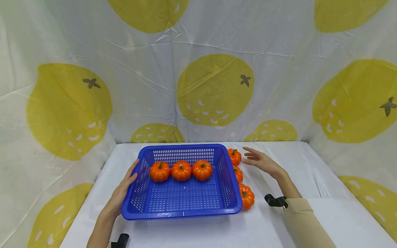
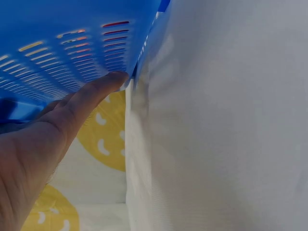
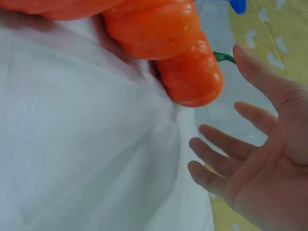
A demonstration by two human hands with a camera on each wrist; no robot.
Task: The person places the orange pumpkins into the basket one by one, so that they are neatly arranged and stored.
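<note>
A blue slotted basket (image 1: pixel 183 215) holds three small orange pumpkins in a row, the middle one (image 1: pixel 181 171) between two others. The left hand (image 1: pixel 119 194) lies along the basket's left side; in the left wrist view its fingers (image 2: pixel 91 94) reach along the slotted wall (image 2: pixel 72 53). Outside the basket's right side stand three more pumpkins, front (image 1: pixel 246 197), middle (image 1: pixel 238 174) and back (image 1: pixel 234 157). The right hand (image 1: pixel 262 162) hovers just right of the back pumpkin, fingers spread and holding nothing. In the right wrist view the hand (image 3: pixel 255 154) is beside the end pumpkin (image 3: pixel 192 77).
A white cloth (image 1: pixel 297 172) covers the table. White curtains with yellow lemon prints (image 1: pixel 215 89) rise behind and at both sides. Dark wrist-worn devices show at the right wrist (image 1: pixel 275 201) and the left wrist (image 1: pixel 121 241).
</note>
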